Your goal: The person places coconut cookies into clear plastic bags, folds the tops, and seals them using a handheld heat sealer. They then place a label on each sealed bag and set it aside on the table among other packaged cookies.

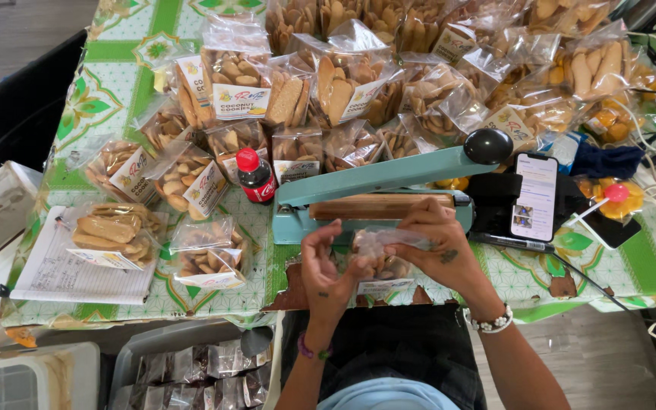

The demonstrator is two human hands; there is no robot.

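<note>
Both my hands hold one clear plastic bag of cookies (380, 258) just in front of a teal heat sealer (377, 186). My left hand (326, 267) grips the bag's left side. My right hand (438, 244) pinches the bag's open top near the sealer's jaw. The sealer's arm is raised, with a black round knob (487, 146) at its right end. The bag's top edge lies close to the sealing bar; I cannot tell whether it touches.
Many sealed cookie bags (343, 83) cover the far side of the green patterned tablecloth (100, 99). A dark soda bottle (255, 176) stands left of the sealer. A phone (534, 196) lies on the right, a notebook (62, 273) at left, a bin of packets (191, 372) below.
</note>
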